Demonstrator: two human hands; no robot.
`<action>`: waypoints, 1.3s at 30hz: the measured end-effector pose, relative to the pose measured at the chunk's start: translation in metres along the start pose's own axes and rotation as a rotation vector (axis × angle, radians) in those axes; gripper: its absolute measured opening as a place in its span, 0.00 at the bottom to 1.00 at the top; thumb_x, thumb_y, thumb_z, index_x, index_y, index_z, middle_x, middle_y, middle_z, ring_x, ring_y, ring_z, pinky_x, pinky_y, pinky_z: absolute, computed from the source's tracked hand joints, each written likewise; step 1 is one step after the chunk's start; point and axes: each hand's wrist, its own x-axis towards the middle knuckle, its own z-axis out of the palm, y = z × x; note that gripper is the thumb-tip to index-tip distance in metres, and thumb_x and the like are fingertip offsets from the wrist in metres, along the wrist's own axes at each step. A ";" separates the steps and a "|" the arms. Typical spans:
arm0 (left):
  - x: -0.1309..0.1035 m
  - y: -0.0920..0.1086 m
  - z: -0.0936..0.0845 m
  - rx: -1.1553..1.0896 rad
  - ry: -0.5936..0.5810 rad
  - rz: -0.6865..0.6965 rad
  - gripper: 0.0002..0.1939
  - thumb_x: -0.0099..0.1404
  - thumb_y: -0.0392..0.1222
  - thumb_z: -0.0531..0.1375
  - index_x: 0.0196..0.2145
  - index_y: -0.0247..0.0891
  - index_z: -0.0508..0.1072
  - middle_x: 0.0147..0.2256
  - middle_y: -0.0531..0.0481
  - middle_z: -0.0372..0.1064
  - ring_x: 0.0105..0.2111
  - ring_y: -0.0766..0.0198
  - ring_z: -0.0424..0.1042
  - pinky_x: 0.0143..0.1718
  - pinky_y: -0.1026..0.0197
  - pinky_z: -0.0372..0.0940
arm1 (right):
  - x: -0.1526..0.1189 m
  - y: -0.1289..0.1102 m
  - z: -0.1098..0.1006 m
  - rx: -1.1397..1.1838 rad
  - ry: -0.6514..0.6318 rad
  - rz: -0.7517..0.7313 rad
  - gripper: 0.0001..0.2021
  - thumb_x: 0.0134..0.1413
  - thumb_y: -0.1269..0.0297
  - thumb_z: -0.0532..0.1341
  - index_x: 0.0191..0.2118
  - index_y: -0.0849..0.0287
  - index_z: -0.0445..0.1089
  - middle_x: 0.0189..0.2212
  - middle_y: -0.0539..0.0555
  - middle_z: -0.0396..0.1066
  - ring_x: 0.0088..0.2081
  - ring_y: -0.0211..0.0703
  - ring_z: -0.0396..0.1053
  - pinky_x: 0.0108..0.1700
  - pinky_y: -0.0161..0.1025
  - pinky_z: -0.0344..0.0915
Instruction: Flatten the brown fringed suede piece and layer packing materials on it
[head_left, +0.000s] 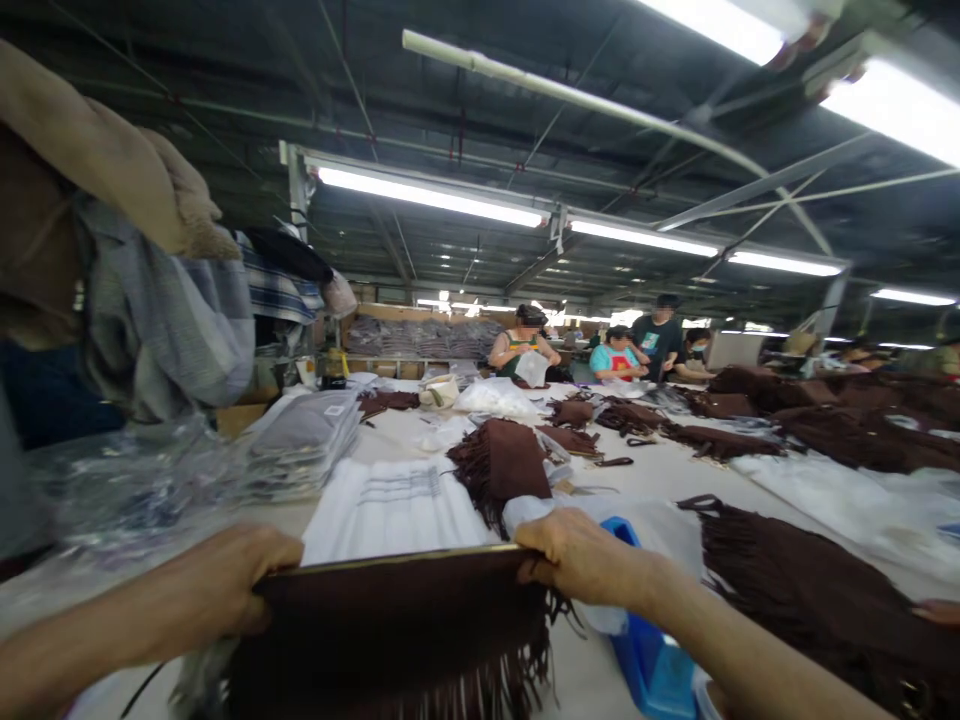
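Note:
A dark brown fringed pouch (390, 625) hangs in front of me, its straight top edge, lined with a gold-coloured zipper, stretched between my hands. My left hand (251, 575) is closed round the top left corner. At the top right corner, my right hand (566, 550) pinches the edge between thumb and fingers. Fringe dangles along the pouch's lower right side, and its bottom runs out of the picture. Just beyond it lie a stack of white sheets (397, 505) and another brown fringed pouch (514, 460).
A blue bin (652, 665) stands beneath my right forearm. Brown fringed pieces (810, 590) lie at right, where part of another person's hand (937, 612) shows. Plastic-wrapped grey items (300, 445) are stacked at left. Several people are at the table's far end.

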 end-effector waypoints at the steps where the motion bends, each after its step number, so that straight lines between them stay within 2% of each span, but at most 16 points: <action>1: -0.003 0.005 -0.007 0.001 -0.022 0.012 0.08 0.39 0.35 0.51 0.21 0.38 0.68 0.23 0.57 0.67 0.27 0.63 0.65 0.26 0.65 0.50 | 0.002 0.000 -0.001 0.007 0.000 -0.001 0.05 0.53 0.63 0.60 0.31 0.58 0.69 0.26 0.51 0.71 0.31 0.38 0.66 0.30 0.34 0.50; 5: -0.008 0.017 -0.029 0.081 -0.049 0.000 0.05 0.43 0.35 0.54 0.22 0.37 0.68 0.24 0.55 0.65 0.28 0.63 0.64 0.26 0.65 0.51 | 0.011 0.004 -0.003 0.041 0.003 -0.004 0.06 0.55 0.64 0.58 0.28 0.59 0.65 0.23 0.50 0.67 0.28 0.38 0.63 0.28 0.35 0.47; 8: -0.008 0.018 -0.031 0.135 -0.073 -0.024 0.05 0.44 0.33 0.57 0.23 0.36 0.69 0.23 0.55 0.65 0.26 0.64 0.65 0.24 0.65 0.51 | 0.016 0.006 -0.004 0.064 -0.004 -0.015 0.07 0.54 0.65 0.57 0.26 0.58 0.63 0.22 0.48 0.65 0.26 0.37 0.62 0.28 0.34 0.47; 15: 0.004 0.002 -0.020 0.340 0.031 0.018 0.10 0.47 0.28 0.56 0.26 0.38 0.73 0.24 0.52 0.70 0.26 0.62 0.69 0.23 0.65 0.56 | 0.033 0.011 0.003 0.065 0.025 -0.039 0.06 0.53 0.67 0.55 0.26 0.57 0.63 0.24 0.49 0.67 0.27 0.37 0.64 0.29 0.34 0.49; 18: 0.009 -0.002 -0.026 0.410 0.088 -0.005 0.12 0.51 0.25 0.54 0.28 0.37 0.73 0.27 0.47 0.72 0.29 0.59 0.72 0.27 0.64 0.60 | 0.042 0.010 0.001 0.030 0.046 -0.030 0.05 0.53 0.69 0.54 0.27 0.57 0.62 0.23 0.49 0.67 0.27 0.39 0.64 0.29 0.35 0.49; 23: 0.010 -0.006 -0.047 0.488 0.159 -0.013 0.14 0.58 0.26 0.49 0.34 0.35 0.72 0.34 0.43 0.72 0.36 0.57 0.71 0.35 0.60 0.61 | 0.056 0.006 -0.007 -0.046 0.129 -0.011 0.07 0.54 0.70 0.52 0.26 0.56 0.59 0.27 0.51 0.69 0.30 0.42 0.67 0.30 0.36 0.51; 27: 0.007 -0.012 -0.060 0.475 0.127 -0.028 0.12 0.54 0.25 0.53 0.30 0.36 0.73 0.29 0.46 0.72 0.31 0.58 0.71 0.30 0.62 0.60 | 0.062 0.006 -0.011 0.007 0.132 -0.003 0.08 0.54 0.69 0.52 0.24 0.55 0.56 0.23 0.50 0.67 0.28 0.41 0.65 0.30 0.37 0.52; 30: 0.002 -0.014 -0.066 0.433 0.080 -0.023 0.10 0.50 0.26 0.57 0.27 0.37 0.73 0.26 0.51 0.71 0.29 0.61 0.70 0.27 0.64 0.58 | 0.063 0.011 -0.014 0.093 0.120 -0.027 0.07 0.54 0.65 0.53 0.25 0.54 0.59 0.22 0.49 0.66 0.27 0.42 0.65 0.29 0.38 0.52; 35: -0.004 -0.018 -0.057 0.379 0.006 0.025 0.06 0.47 0.31 0.63 0.26 0.38 0.73 0.24 0.55 0.69 0.26 0.65 0.68 0.22 0.67 0.55 | 0.063 0.014 -0.010 0.184 0.061 -0.044 0.08 0.54 0.61 0.53 0.26 0.54 0.62 0.22 0.48 0.66 0.26 0.42 0.65 0.30 0.38 0.54; 39: -0.003 -0.023 -0.043 0.422 0.063 0.039 0.06 0.53 0.28 0.58 0.28 0.36 0.72 0.26 0.52 0.70 0.28 0.64 0.68 0.26 0.65 0.56 | 0.065 0.010 -0.002 0.117 0.082 -0.038 0.07 0.54 0.64 0.53 0.25 0.55 0.61 0.23 0.49 0.68 0.27 0.41 0.65 0.29 0.37 0.53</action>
